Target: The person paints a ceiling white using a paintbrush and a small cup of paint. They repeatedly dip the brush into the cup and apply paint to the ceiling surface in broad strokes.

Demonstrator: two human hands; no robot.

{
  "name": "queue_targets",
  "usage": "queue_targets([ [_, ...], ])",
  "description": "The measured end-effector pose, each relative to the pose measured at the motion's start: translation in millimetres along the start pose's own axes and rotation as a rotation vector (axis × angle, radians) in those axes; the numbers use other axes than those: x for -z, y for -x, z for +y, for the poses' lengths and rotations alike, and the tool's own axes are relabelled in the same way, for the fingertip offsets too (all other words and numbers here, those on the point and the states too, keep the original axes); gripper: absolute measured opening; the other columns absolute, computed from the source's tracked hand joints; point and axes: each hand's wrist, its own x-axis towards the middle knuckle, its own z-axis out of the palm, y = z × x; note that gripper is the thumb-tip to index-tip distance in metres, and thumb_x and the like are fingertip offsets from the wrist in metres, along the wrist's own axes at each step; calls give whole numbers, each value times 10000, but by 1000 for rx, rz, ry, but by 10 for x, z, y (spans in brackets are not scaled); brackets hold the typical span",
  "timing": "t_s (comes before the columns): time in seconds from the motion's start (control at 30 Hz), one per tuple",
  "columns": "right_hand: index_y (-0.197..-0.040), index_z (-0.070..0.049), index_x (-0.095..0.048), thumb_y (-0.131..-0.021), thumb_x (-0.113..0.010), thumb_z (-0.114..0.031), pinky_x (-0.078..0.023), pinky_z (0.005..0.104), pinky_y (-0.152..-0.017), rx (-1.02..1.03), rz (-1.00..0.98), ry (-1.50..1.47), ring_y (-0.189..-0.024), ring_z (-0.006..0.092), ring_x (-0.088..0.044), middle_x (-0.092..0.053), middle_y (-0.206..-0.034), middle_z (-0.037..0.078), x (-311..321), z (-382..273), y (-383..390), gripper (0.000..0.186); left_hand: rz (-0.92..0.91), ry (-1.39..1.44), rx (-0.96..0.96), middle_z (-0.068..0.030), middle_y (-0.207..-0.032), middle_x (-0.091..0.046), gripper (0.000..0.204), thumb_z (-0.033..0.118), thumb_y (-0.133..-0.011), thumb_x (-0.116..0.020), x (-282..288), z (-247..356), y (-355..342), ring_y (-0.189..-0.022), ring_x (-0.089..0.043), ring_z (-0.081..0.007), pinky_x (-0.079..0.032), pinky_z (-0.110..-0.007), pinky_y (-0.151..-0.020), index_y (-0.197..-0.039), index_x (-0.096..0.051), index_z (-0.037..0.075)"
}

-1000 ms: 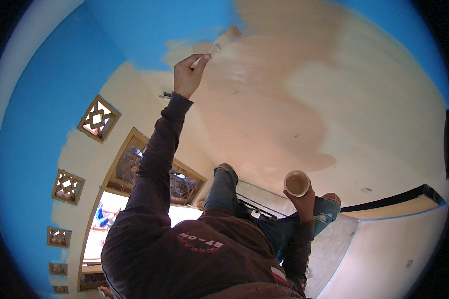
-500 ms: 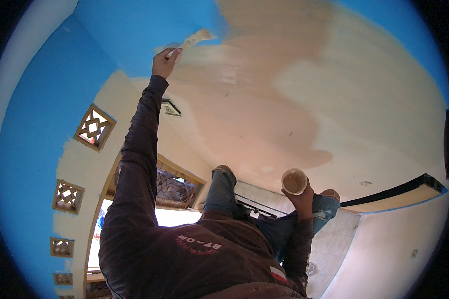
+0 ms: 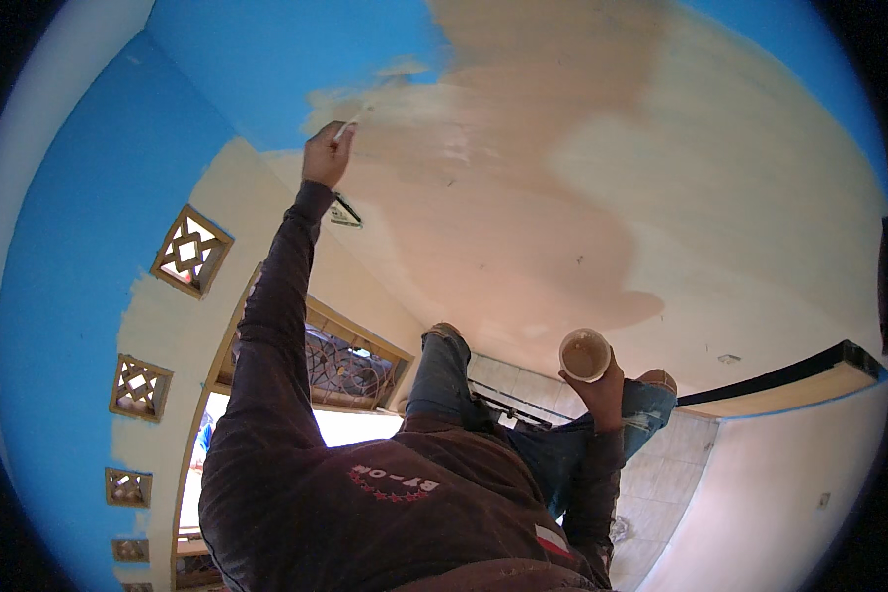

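Note:
My left hand (image 3: 327,158) is raised on an outstretched arm and closed round the handle of a paintbrush (image 3: 348,126). The brush's pale head lies over fresh cream paint and is hard to tell from it. Beside it runs the ragged border between the blue area (image 3: 266,74) and the cream and beige area of the wall (image 3: 523,178). Lower down, near my right knee, my right hand (image 3: 602,393) grips a round tub (image 3: 584,355). Its open top shows light brown paint or residue inside; the level cannot be made out.
Several latticed vent openings (image 3: 192,252) line the left wall beside a framed window with a curled grille (image 3: 350,365). A dark-edged ledge (image 3: 779,385) juts out at right. My legs in jeans (image 3: 438,380) are below, above a tiled floor (image 3: 661,483). A small wall fitting (image 3: 344,211) sits near my left wrist.
My left hand has moved down with the brush, off the blue edge and onto the cream part. A pale streak shows where the bristles were. My right hand keeps hold of the tub.

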Motion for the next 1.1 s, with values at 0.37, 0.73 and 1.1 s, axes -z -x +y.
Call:
queue_targets([
  [0.37, -1250, -60, -588, -638, -951, -278, -572, 408, -891, -16, 2, 3, -1083, 294, -701, -715, -1141, 160, -23, 144, 3, 745, 27, -40, -91, -194, -799, -675, 346, 382, -983, -634, -396, 2, -325, -628, -669, -325, -504, -403, -581, -1028, -695, 44],
  [0.73, -1240, -60, -599, -636, -953, -269, -574, 413, -892, -2, 0, 14, -1075, 293, -704, -719, -1134, 160, -11, 43, -6, 730, 110, -323, -31, -223, -851, -674, 408, 449, -993, -597, -6, -802, -310, -735, -660, -426, -503, -489, -611, -1019, -654, 45],
  [1.1, -1237, -55, -599, -656, -944, -248, -570, 403, -897, 16, 3, -5, -1081, 281, -699, -717, -1137, 150, 4, -21, 18, 703, 350, -440, 390, -246, -850, -672, 322, 304, -1026, -523, -21, -901, 6, -762, -658, -465, -528, -532, -642, -949, -589, -1],
])
